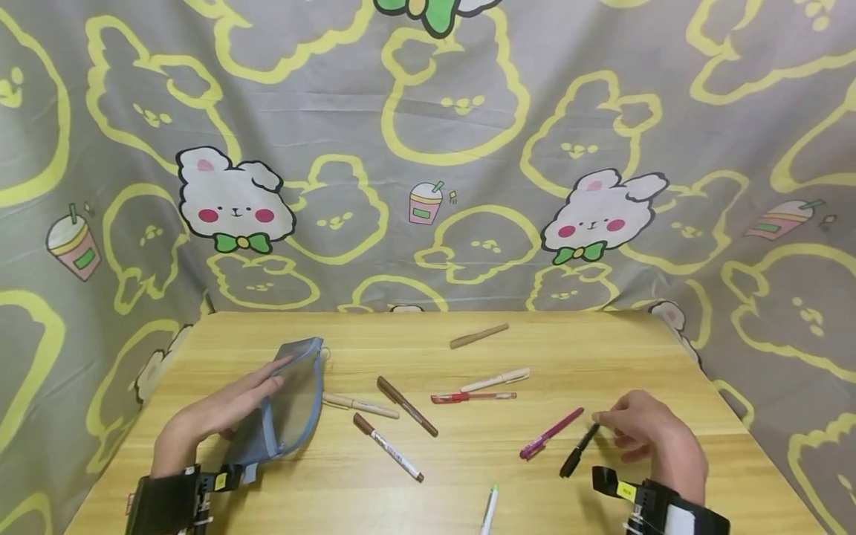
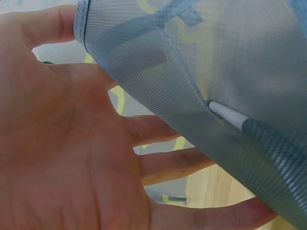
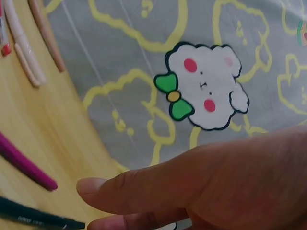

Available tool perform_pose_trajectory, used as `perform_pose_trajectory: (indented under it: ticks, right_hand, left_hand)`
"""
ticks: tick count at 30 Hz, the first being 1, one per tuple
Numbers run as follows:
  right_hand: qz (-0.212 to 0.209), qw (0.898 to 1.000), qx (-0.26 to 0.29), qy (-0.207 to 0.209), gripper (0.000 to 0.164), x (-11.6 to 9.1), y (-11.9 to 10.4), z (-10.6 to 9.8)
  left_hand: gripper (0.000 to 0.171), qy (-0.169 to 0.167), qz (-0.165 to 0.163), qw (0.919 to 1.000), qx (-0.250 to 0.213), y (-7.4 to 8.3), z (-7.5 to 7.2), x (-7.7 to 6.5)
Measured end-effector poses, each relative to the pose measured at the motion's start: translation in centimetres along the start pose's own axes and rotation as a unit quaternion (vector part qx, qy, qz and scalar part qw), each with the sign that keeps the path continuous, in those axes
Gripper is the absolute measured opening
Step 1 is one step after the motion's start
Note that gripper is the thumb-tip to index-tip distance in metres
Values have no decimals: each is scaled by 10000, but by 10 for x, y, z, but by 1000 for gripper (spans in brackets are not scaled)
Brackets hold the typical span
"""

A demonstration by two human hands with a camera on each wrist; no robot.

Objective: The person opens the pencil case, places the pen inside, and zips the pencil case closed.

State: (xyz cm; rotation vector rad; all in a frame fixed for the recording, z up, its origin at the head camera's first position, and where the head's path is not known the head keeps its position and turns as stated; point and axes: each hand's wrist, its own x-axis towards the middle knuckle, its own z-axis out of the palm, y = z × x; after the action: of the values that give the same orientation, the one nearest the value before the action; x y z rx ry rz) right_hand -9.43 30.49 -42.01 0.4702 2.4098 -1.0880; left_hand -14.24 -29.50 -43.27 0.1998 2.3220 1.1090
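My left hand [image 1: 224, 409] holds a blue-grey mesh pencil pouch [image 1: 294, 401] at the table's left. In the left wrist view the fingers [image 2: 175, 165] run straight behind the mesh, their tips hidden. A pen with a white part [image 2: 228, 115] shows through the pouch. My right hand [image 1: 652, 435] is by the end of a black pen [image 1: 578, 452]. In the right wrist view the thumb and index finger stand slightly apart, with the dark pen's tip [image 3: 72, 224] right beside the index fingertip. A magenta pen [image 1: 551, 435] lies just left of the black one.
Mid-table lie a beige pen [image 1: 361, 406], a brown pen [image 1: 406, 406], a white-barrelled brown marker [image 1: 389, 447] and a red pen [image 1: 473, 398]. Farther back are a cream pen [image 1: 495, 380] and a tan pen [image 1: 479, 336]. A green-tipped pen [image 1: 490, 509] lies at the front. Patterned cloth [image 1: 348, 119] hangs around the table.
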Motion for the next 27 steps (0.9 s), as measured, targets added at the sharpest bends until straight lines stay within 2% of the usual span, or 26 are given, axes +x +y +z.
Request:
perform_pose_trajectory:
  ticks: [6,11,15,19,27]
  right_hand:
    - [-79,9999,-111,-24,52,5,7,4]
    - [-14,9990,-390,195,35,13,11,9]
    - [40,9981,-507,334,37,19,12,11]
    - [58,9976,-532,450,28,22,14,13]
    - [18,9979,-427,496,28,18,13,11]
  left_hand:
    - [71,0,-81,10000,-57,-1,1,-1]
    - [71,-21,-81,9999,-79,-2,1,-1]
    - [71,-42,-42,10000,-68,-2,0,0]
    - [71,-55,-40,10000,-72,-1,0,0]
    - [71,-52,-85,9999,-44,1,-1,0]
